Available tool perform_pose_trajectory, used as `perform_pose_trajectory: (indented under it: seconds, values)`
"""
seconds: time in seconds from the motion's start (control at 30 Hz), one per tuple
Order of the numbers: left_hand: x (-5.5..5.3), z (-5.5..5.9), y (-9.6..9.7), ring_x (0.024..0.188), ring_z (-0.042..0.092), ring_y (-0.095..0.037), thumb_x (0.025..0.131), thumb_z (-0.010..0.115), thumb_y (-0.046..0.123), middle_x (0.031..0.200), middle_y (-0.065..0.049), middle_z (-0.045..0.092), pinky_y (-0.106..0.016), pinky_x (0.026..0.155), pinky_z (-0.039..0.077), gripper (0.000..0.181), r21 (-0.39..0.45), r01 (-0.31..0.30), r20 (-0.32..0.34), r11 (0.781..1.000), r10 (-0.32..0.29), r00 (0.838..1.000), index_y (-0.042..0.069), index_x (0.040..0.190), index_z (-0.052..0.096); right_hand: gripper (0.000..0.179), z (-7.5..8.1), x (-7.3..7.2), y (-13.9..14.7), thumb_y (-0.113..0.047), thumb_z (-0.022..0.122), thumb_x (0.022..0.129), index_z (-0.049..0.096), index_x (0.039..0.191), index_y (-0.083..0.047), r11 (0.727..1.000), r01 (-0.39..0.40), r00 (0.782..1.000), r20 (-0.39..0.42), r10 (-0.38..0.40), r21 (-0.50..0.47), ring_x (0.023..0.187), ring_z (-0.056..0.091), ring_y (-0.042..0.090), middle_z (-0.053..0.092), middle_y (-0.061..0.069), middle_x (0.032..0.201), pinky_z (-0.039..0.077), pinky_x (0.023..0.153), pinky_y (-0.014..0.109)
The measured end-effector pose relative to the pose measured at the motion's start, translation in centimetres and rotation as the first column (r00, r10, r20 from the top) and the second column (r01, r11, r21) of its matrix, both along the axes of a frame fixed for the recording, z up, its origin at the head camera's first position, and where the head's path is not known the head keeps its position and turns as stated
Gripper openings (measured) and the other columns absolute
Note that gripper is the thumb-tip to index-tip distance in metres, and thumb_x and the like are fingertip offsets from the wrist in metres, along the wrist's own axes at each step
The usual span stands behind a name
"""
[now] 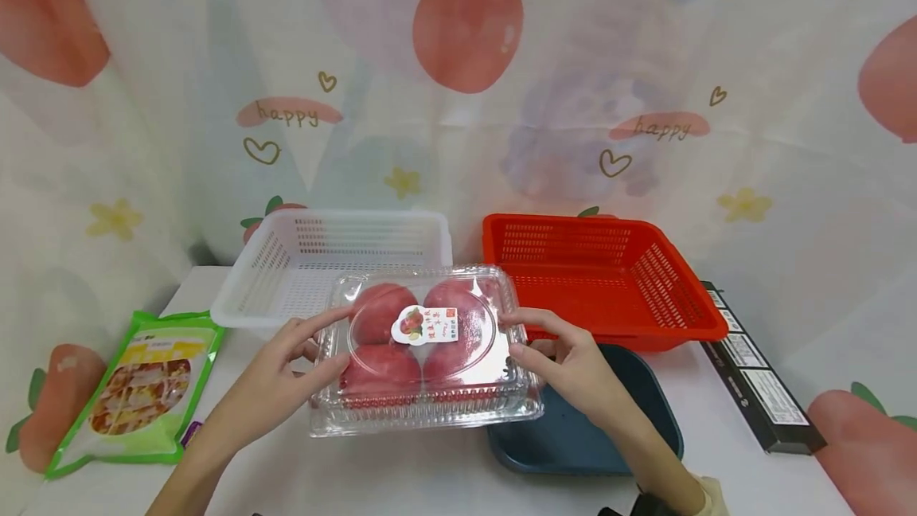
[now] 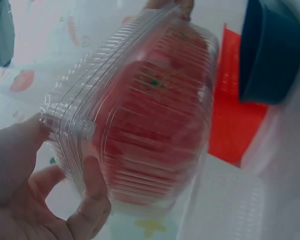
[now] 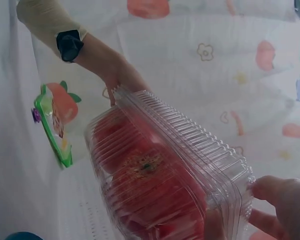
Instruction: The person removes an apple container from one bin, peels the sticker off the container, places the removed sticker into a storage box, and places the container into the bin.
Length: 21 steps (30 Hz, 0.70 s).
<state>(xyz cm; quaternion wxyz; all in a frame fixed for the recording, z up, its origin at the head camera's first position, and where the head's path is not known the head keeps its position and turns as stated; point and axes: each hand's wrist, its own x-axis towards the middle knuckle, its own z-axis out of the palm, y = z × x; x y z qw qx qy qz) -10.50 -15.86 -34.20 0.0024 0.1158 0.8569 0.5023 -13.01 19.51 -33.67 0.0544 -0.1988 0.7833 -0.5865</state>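
Note:
A clear plastic box of red fruit (image 1: 387, 373), with a white label on its lid, is held above the table between both hands. Large round red fruits fill it, brown around the stem in the right wrist view. My left hand (image 1: 275, 385) grips the box's left side, thumb and fingers at its ribbed rim. On the opposite side, my right hand (image 1: 576, 369) holds the rim the same way. The lid is closed and tilted towards the head camera. From the left wrist, the ribbed underside of the box (image 2: 150, 125) shows.
Behind the box stand a white basket (image 1: 251, 277) and a red basket (image 1: 595, 293). A dark blue container (image 1: 566, 440) sits partly beneath the right hand. At the left lies a green-edged food packet (image 1: 146, 396); a long black box (image 1: 762, 373) lies at the right.

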Motion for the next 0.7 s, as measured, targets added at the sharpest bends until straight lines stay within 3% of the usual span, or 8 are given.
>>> perform_pose_trajectory:
  seconds: [0.13, 0.3, 0.47, 0.7]
  values:
    - [1.3, 0.0, -1.2, 0.079, 0.057, -0.01, 0.09, 0.069, 0.032, 0.098, -0.008, 0.046, -0.027, 0.055, 0.055, 0.052, -0.049, -0.014, 0.015, 0.999, 0.015, 1.0, 0.038, 0.138, 0.049, 0.04, -0.6, 0.5, -0.9, -0.011, 0.065, 0.092, 0.055, 0.131, -0.008, 0.999, -0.049, 0.999, 0.022, 0.049, -0.005, 0.08, 0.069, 0.016, 0.052, 0.026, 0.127, 0.06, 0.062, 0.036]
    - [2.6, -0.5, -2.4, 0.08, 0.054, -0.003, 0.09, 0.069, 0.031, 0.098, -0.003, 0.05, -0.021, 0.057, 0.048, 0.053, -0.16, -0.015, -0.045, 0.987, 0.008, 0.999, 0.034, 0.139, 0.049, 0.04, -0.9, 1.1, -1.9, -0.013, 0.065, 0.091, 0.056, 0.131, -0.01, 0.995, -0.104, 0.992, 0.07, 0.103, 0.008, 0.077, 0.068, 0.016, 0.047, 0.024, 0.134, 0.06, 0.061, 0.037]
    - [3.4, -1.0, -3.5, 0.081, 0.052, -0.001, 0.089, 0.07, 0.027, 0.095, -0.002, 0.049, -0.021, 0.054, 0.049, 0.055, -0.161, -0.012, -0.05, 0.987, 0.004, 0.999, 0.03, 0.14, 0.05, 0.041, -1.2, 1.8, -2.7, -0.013, 0.064, 0.092, 0.054, 0.132, -0.008, 0.988, -0.157, 0.985, 0.08, 0.155, 0.007, 0.074, 0.068, 0.015, 0.045, 0.025, 0.136, 0.06, 0.062, 0.037]
    - [4.0, -0.9, -4.5, 0.081, 0.053, 0.0, 0.088, 0.071, 0.032, 0.093, 0.0, 0.048, -0.02, 0.057, 0.047, 0.055, -0.238, -0.029, -0.052, 0.971, 0.017, 0.998, 0.036, 0.139, 0.05, 0.045, -1.9, 2.3, -3.8, -0.014, 0.064, 0.092, 0.052, 0.136, -0.014, 0.981, -0.19, 0.978, 0.091, 0.187, 0.027, 0.071, 0.067, 0.012, 0.047, 0.019, 0.132, 0.06, 0.064, 0.036]
